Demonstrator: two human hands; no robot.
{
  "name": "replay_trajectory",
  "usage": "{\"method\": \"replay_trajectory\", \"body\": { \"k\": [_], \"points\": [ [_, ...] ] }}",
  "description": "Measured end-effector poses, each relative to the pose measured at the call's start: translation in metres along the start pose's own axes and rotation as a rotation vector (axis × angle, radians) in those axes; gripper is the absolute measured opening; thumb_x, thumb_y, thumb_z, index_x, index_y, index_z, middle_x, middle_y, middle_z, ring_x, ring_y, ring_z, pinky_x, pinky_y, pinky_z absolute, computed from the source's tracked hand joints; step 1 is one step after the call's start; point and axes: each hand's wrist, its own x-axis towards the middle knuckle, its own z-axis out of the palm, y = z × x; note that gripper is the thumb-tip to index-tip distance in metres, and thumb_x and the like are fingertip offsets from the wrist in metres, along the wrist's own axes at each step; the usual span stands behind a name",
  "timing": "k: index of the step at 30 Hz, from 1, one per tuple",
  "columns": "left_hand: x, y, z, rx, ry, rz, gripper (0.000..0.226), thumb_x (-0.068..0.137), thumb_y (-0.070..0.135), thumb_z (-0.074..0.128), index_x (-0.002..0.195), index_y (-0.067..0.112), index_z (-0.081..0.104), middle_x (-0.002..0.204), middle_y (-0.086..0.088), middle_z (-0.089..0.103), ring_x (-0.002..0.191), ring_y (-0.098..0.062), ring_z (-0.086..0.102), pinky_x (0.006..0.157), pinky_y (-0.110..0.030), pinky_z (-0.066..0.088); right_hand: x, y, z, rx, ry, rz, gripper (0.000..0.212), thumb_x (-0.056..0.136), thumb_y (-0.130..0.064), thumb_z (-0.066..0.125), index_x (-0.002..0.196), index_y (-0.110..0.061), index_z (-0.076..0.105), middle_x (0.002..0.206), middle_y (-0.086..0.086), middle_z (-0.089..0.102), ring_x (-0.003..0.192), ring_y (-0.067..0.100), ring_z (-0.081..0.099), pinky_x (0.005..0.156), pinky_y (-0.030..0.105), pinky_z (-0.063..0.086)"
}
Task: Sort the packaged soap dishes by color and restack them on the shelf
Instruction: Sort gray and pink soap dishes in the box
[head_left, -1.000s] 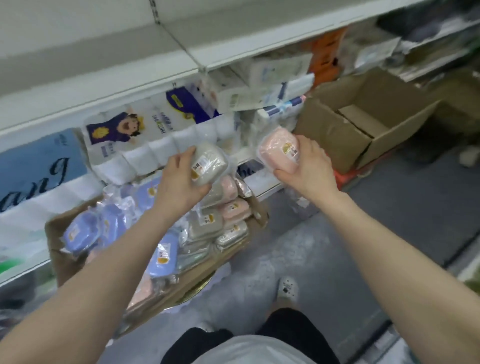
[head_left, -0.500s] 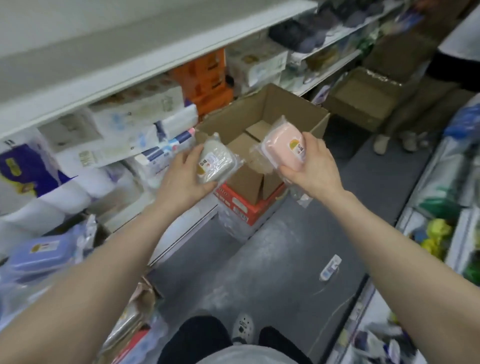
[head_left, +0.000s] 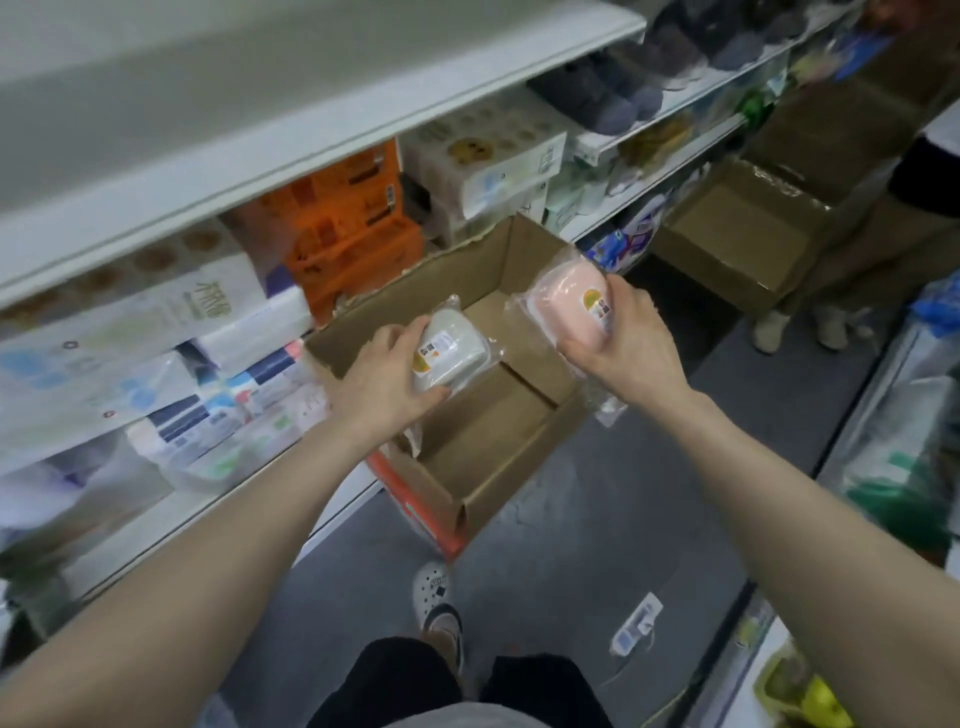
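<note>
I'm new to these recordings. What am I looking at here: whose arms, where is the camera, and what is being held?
There is no machine: a person wears one camera on the head, looking down a shop aisle at their own arms. The left hand holds a wrapped grey soap dish; the right hand holds a wrapped pink soap dish. Both hang over an open cardboard box on the floor beside shelves of packaged goods. A second box stands further along.
</note>
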Motion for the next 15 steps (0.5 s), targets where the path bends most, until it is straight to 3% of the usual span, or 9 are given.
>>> {"method": "replay_trajectory", "body": {
  "k": [9,15],
  "points": [
    [0.071,-0.007,0.048,-0.022,-0.075,-0.173,0.090,0.078,0.048,0.071,0.150,0.026,0.022,0.136,-0.006,0.041,0.119,-0.025,0.046,0.101,-0.037,0.041,0.140,0.039,0.053,-0.038,-0.255,-0.116,0.091,0.076,-0.045,0.075,0.144,-0.009,0.028,0.130,0.021,0.041,0.112,0.041,0.050,0.093,0.048,0.046],
    [0.081,-0.007,0.087,-0.070,-0.052,-0.435,0.089,0.075,0.038,0.078,0.149,0.020,0.032,0.136,-0.011,0.045,0.121,-0.030,0.047,0.105,-0.043,0.040,0.222,0.058,0.138,-0.250,-0.568,-0.360,0.089,0.073,-0.040,0.078,0.143,-0.008,0.032,0.128,0.019,0.042,0.111,0.041,0.050,0.091,0.042,0.042]
  ]
}}
